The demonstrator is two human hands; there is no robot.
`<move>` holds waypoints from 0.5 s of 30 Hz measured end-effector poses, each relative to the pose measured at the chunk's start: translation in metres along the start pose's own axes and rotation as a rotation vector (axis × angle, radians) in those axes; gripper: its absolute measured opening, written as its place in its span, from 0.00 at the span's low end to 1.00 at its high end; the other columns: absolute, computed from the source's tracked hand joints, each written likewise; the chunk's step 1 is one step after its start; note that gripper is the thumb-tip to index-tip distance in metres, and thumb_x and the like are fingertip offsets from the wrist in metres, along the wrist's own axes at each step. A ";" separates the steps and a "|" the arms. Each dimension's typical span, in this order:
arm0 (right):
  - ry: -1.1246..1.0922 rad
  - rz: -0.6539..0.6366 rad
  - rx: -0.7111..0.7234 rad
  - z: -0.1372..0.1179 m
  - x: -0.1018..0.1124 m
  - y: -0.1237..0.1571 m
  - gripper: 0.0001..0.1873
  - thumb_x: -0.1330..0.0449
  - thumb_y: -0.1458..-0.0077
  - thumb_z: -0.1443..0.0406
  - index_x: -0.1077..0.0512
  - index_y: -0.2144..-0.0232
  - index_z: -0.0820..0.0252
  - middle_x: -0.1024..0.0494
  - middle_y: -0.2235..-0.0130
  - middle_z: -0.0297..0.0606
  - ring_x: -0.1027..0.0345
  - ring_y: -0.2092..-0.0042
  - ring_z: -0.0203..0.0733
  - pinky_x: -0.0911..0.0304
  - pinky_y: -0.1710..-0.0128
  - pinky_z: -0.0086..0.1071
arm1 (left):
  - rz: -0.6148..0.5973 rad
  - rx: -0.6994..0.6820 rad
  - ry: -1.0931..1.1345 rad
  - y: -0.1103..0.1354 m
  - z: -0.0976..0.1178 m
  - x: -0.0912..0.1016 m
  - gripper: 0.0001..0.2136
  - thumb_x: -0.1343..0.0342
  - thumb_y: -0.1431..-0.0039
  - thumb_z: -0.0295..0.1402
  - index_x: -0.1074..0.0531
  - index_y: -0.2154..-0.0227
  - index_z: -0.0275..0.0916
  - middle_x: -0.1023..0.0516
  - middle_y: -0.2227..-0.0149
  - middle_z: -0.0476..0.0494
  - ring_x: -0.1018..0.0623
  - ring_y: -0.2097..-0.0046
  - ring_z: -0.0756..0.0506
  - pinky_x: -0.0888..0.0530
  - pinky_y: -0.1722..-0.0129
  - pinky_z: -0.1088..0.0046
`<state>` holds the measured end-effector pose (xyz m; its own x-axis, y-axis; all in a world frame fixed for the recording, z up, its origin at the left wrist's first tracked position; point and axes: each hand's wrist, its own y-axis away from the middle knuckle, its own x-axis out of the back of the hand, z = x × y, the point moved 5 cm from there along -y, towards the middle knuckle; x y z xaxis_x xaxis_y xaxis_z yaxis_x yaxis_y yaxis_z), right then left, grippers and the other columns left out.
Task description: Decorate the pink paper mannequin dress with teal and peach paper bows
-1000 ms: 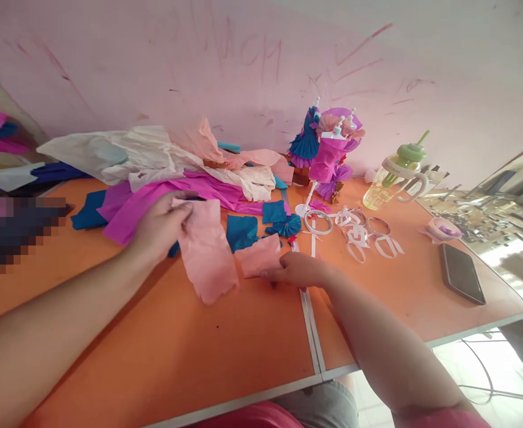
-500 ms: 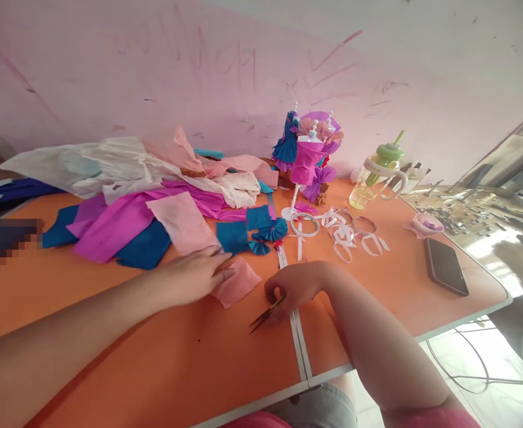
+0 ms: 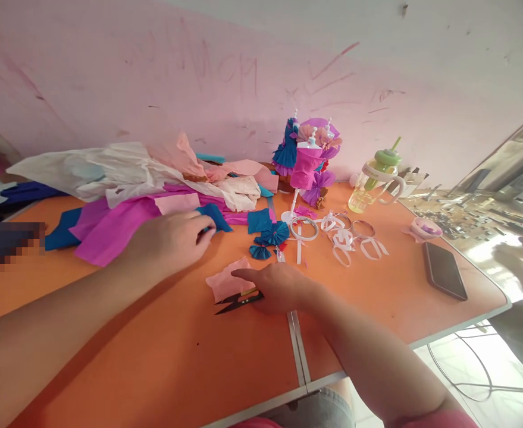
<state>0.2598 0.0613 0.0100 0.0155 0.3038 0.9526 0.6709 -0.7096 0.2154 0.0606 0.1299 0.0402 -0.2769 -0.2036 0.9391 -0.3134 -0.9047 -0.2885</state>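
Nearest, a metal-edged seam runs across the orange table. Just beyond its near part, the right hand grips black snips, their blades apart and pointing left. Its index finger reaches over a small pink square, which lies flat on the table, the snips across its near edge.

To the left and a little farther, the left hand has its fingers curled, palm down, beside a blue piece and in front of a pink strip; whether it grips either, I cannot tell. On the right lies a phone.

Past the hands are blue rosettes, a blue square, a tape roll and tangled white ribbon, with a small bowl farther right. Magenta paper spreads at left, cream paper heaped behind it.

Toward the back, a magenta-wrapped dress form stands upright before others, a green-lidded bottle to its right. A scribbled pink wall rises behind.
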 end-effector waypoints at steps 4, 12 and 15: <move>-0.003 -0.076 -0.127 0.020 0.009 0.008 0.17 0.45 0.47 0.58 0.26 0.56 0.49 0.20 0.61 0.38 0.26 0.61 0.48 0.43 0.72 0.31 | -0.023 -0.053 -0.052 0.048 0.018 -0.019 0.10 0.51 0.36 0.39 0.26 0.61 0.44 0.20 0.62 0.47 0.24 0.65 0.43 0.35 0.71 0.70; 0.100 -0.056 -0.393 0.041 0.002 0.009 0.19 0.49 0.39 0.54 0.29 0.53 0.58 0.21 0.55 0.47 0.25 0.56 0.50 0.36 0.64 0.35 | -0.134 -0.508 0.090 0.078 0.050 -0.057 0.09 0.50 0.37 0.30 0.24 0.63 0.42 0.22 0.64 0.41 0.25 0.60 0.41 0.31 0.57 0.60; 0.100 -0.052 -0.415 0.040 -0.003 0.004 0.21 0.47 0.40 0.51 0.29 0.54 0.60 0.21 0.56 0.47 0.26 0.56 0.52 0.37 0.64 0.35 | -0.093 -0.527 0.086 0.076 0.047 -0.048 0.07 0.49 0.41 0.29 0.25 0.67 0.41 0.23 0.68 0.42 0.26 0.63 0.41 0.32 0.58 0.59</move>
<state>0.2917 0.0830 -0.0008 -0.0962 0.2977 0.9498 0.3134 -0.8967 0.3127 0.0932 0.0533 -0.0178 -0.2924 -0.0805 0.9529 -0.7471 -0.6028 -0.2802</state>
